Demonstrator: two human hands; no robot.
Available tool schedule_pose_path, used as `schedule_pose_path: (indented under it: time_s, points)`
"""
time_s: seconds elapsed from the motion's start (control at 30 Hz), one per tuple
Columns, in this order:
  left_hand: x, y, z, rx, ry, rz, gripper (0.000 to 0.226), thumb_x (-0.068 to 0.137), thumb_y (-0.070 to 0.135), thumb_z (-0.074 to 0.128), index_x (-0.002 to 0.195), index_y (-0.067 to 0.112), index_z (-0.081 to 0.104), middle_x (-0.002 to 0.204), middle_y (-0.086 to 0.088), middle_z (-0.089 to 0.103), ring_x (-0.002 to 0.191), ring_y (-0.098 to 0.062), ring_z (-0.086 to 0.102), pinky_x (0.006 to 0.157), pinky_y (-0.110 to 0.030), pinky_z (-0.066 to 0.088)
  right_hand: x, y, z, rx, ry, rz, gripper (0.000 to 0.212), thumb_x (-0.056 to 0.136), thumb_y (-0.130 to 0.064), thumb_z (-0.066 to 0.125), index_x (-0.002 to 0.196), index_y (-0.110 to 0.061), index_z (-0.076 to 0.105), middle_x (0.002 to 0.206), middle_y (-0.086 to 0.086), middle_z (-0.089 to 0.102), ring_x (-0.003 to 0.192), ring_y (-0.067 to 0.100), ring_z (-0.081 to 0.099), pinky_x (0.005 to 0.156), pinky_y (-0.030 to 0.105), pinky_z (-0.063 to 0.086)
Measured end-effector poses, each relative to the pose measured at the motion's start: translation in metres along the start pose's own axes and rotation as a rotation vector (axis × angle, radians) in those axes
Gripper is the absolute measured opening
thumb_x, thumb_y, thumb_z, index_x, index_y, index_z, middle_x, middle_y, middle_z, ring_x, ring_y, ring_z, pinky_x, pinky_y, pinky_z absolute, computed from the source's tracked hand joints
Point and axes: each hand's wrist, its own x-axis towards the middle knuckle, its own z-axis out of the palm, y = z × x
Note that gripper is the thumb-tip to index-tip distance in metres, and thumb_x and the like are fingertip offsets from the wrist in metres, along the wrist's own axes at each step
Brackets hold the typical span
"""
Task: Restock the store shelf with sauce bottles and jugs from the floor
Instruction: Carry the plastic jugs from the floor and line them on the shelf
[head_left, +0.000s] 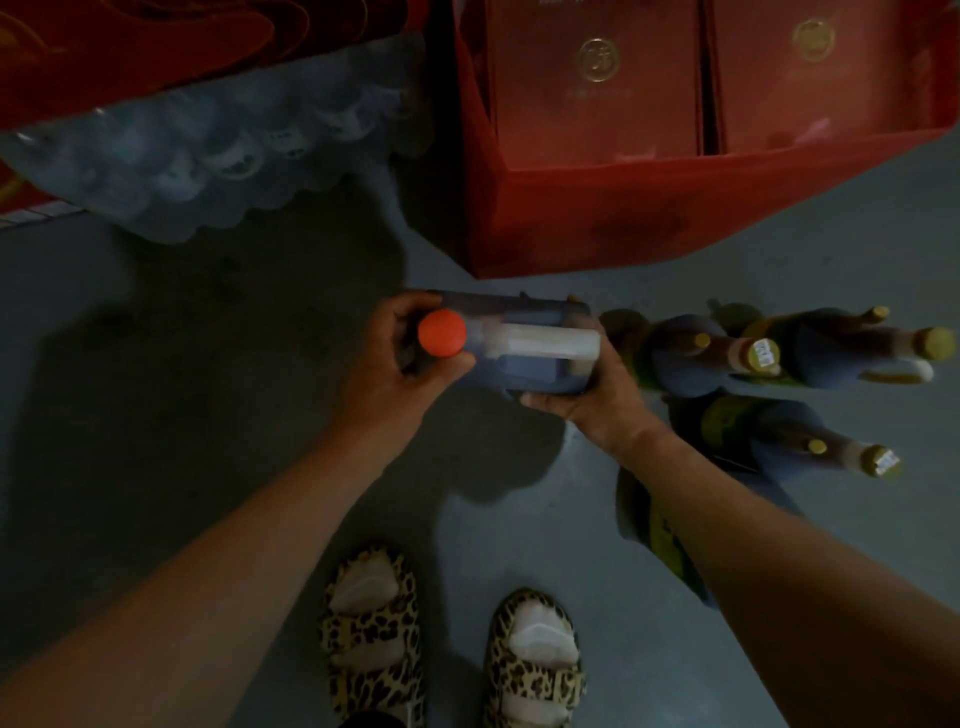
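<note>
- A dark jug (524, 358) with an orange cap (442, 333) and a white handle (545, 340) is held between both hands above the grey floor (208, 415).
- The left hand (400, 364) curls round the cap end; the right hand (587, 400) cups the base end.
- Bottles with yellow caps (779, 358) stand on the floor just right of the jug.
- A red box (623, 218) lies beyond.
- Leopard-print sandals (371, 634) show below.

Dim, murky lighting w/ soft shadows on floor (208, 364); slight blur; wide-angle warp at edges.
</note>
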Motion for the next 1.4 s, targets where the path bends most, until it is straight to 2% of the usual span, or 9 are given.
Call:
schedule_pose_path:
  time_s: [0.2, 0.33, 0.43, 0.5, 0.6, 0.77, 1.1, 1.27, 1.4]
  points:
    - [0.014, -0.010, -0.007, 0.119, -0.230, -0.062, 0.121, 0.063, 0.001, 0.088, 0.158, 0.029, 0.018, 0.140, 0.019, 0.043, 0.125, 0.009, 0.043, 0.103, -0.022, 0.046, 0.004, 0.007, -0.010, 0.123, -0.119, 0.051, 0.098, 0.072, 0.009, 0.084, 0.154, -0.012, 0.034, 0.141, 0.001, 0.050, 0.109, 0.002, 0.057, 0.076, 0.009, 0.053]
    - [0.030, -0.013, -0.008, 0.238, -0.217, -0.028, 0.125, 0.061, 0.006, 0.091, 0.157, 0.027, 0.014, 0.154, 0.006, 0.036, 0.140, -0.009, 0.037, 0.116, -0.037, 0.035, 0.004, 0.005, -0.014, 0.089, -0.168, 0.050, 0.088, 0.073, -0.003, 0.088, 0.147, -0.015, 0.043, 0.121, -0.011, 0.064, 0.102, -0.007, 0.065, 0.084, 0.012, 0.052]
    - [0.036, -0.011, -0.007, 0.281, -0.222, -0.056, 0.118, 0.063, 0.006, 0.091, 0.156, 0.019, 0.021, 0.153, 0.003, 0.036, 0.138, -0.011, 0.035, 0.112, -0.021, 0.034, 0.004, 0.006, -0.016, 0.118, -0.157, 0.065, 0.090, 0.072, 0.000, 0.088, 0.148, -0.013, 0.042, 0.119, -0.009, 0.064, 0.101, -0.006, 0.066, 0.085, 0.013, 0.053]
    - [0.038, -0.012, -0.006, 0.284, -0.229, -0.046, 0.114, 0.062, 0.002, 0.091, 0.153, 0.014, 0.025, 0.148, 0.003, 0.038, 0.132, -0.008, 0.037, 0.095, -0.001, 0.036, 0.004, 0.002, -0.016, 0.117, -0.177, 0.079, 0.099, 0.066, -0.006, 0.093, 0.150, -0.012, 0.040, 0.124, -0.007, 0.062, 0.105, -0.002, 0.066, 0.088, 0.018, 0.055]
    - [0.041, -0.014, -0.008, 0.317, -0.217, -0.015, 0.117, 0.056, 0.006, 0.094, 0.151, 0.018, 0.027, 0.143, 0.006, 0.041, 0.128, -0.006, 0.038, 0.098, -0.012, 0.037, 0.003, -0.004, -0.013, 0.166, -0.156, 0.129, 0.127, 0.043, -0.025, 0.099, 0.153, -0.012, 0.037, 0.148, 0.001, 0.049, 0.130, 0.019, 0.053, 0.100, 0.045, 0.055]
    - [0.042, -0.011, -0.016, 0.410, -0.253, 0.009, 0.116, 0.055, 0.014, 0.096, 0.149, 0.025, 0.029, 0.130, 0.017, 0.041, 0.118, 0.003, 0.038, 0.088, -0.006, 0.033, 0.003, -0.001, -0.008, 0.202, -0.097, 0.125, 0.095, 0.074, 0.025, 0.072, 0.154, -0.006, 0.033, 0.152, 0.009, 0.042, 0.099, -0.001, 0.058, 0.064, 0.014, 0.057]
    - [0.021, -0.023, -0.039, 0.301, -0.259, -0.181, 0.096, 0.054, 0.017, 0.097, 0.133, 0.029, 0.045, 0.124, 0.014, 0.054, 0.120, -0.008, 0.052, 0.095, -0.029, 0.044, -0.018, -0.019, 0.000, 0.099, -0.241, 0.164, 0.094, 0.071, 0.009, 0.085, 0.151, -0.013, 0.041, 0.128, -0.003, 0.058, 0.122, 0.021, 0.058, 0.076, 0.012, 0.056]
    - [-0.027, -0.030, -0.061, 0.195, -0.216, -0.331, 0.084, 0.056, 0.018, 0.096, 0.126, 0.031, 0.051, 0.124, 0.009, 0.060, 0.117, -0.011, 0.055, 0.098, -0.033, 0.047, -0.038, -0.038, 0.010, 0.042, -0.383, 0.218, 0.077, 0.073, 0.005, 0.084, 0.134, -0.030, 0.051, 0.113, -0.017, 0.061, 0.103, 0.005, 0.059, 0.074, 0.008, 0.053]
    - [-0.060, -0.017, -0.081, 0.127, -0.171, -0.422, 0.107, 0.036, 0.050, 0.098, 0.131, 0.031, 0.052, 0.125, 0.009, 0.064, 0.117, -0.014, 0.060, 0.100, -0.041, 0.051, -0.061, -0.062, 0.016, 0.106, -0.447, 0.301, 0.070, 0.069, -0.005, 0.089, 0.121, -0.042, 0.059, 0.121, -0.013, 0.069, 0.112, 0.010, 0.064, 0.085, 0.021, 0.056]
